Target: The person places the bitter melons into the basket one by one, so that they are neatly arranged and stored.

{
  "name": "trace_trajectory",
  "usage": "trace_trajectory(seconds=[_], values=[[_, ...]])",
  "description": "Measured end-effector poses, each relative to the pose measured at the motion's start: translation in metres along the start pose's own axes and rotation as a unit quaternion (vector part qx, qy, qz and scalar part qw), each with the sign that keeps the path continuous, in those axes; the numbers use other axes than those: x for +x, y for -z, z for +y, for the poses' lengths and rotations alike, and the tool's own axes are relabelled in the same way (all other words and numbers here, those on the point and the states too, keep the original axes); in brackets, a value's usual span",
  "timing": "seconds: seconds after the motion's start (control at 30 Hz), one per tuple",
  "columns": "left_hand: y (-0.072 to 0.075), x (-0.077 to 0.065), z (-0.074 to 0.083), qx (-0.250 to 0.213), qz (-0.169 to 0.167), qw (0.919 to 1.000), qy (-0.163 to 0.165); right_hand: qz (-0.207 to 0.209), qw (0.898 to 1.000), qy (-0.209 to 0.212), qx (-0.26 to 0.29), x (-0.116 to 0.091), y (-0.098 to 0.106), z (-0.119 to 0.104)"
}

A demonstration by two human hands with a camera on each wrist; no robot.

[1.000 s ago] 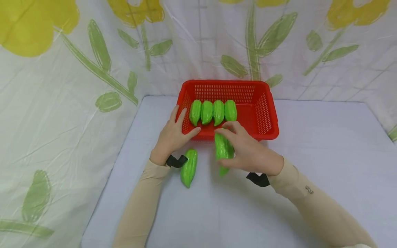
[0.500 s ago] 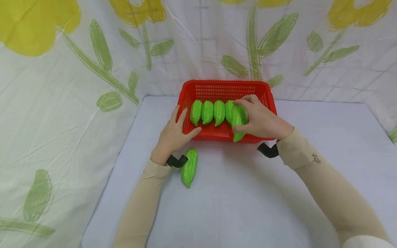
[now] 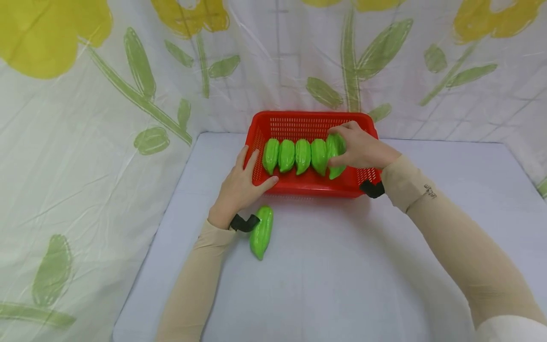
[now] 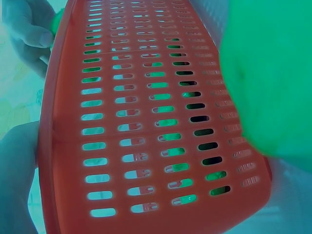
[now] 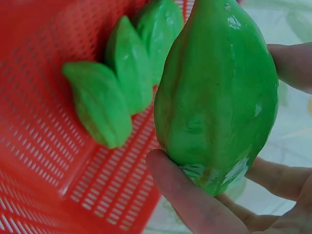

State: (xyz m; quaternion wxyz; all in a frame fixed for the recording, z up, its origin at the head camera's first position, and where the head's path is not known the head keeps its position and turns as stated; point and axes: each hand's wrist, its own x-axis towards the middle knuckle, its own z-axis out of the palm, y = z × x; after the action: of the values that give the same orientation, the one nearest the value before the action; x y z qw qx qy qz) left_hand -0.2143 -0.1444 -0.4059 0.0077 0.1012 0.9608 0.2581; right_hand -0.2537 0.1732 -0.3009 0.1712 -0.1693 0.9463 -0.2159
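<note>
A glossy green, ridged fruit point(image 3: 335, 151) with a pointed tip is held by my right hand point(image 3: 363, 146) inside the red plastic basket point(image 3: 307, 191). In the right wrist view, thumb and fingers grip both sides of this fruit point(image 5: 219, 102). It is at the right end of a row of several similar fruits point(image 3: 303, 156). My left hand point(image 3: 237, 187) rests at the basket's front left corner, fingers spread along the left rim and thumb at the front rim. Another green fruit point(image 3: 261, 235) lies on the table by the left wrist, partly covered by a black strap.
The basket has slotted walls point(image 4: 126, 117) and stands at the back of the white table point(image 3: 342, 280), against a flower-patterned curtain point(image 3: 273, 66). Inside it, red floor shows in front of the row. A curtain also hangs along the left side.
My right hand has carried its fruit from in front of the basket, over the front rim, then down to the right end of the row. My left hand has stayed still.
</note>
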Motion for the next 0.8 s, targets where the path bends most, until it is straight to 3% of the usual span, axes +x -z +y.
trace_trajectory(seconds=[0.47,0.8], values=[[-0.001,0.000,-0.001,-0.002,-0.001,1.0000,0.004,-0.047,0.998,-0.024,-0.018,0.043,0.005,0.026],[-0.002,0.000,-0.002,0.001,0.001,1.0000,0.000,-0.078,0.995,-0.059,-0.018,0.069,-0.010,0.048]])
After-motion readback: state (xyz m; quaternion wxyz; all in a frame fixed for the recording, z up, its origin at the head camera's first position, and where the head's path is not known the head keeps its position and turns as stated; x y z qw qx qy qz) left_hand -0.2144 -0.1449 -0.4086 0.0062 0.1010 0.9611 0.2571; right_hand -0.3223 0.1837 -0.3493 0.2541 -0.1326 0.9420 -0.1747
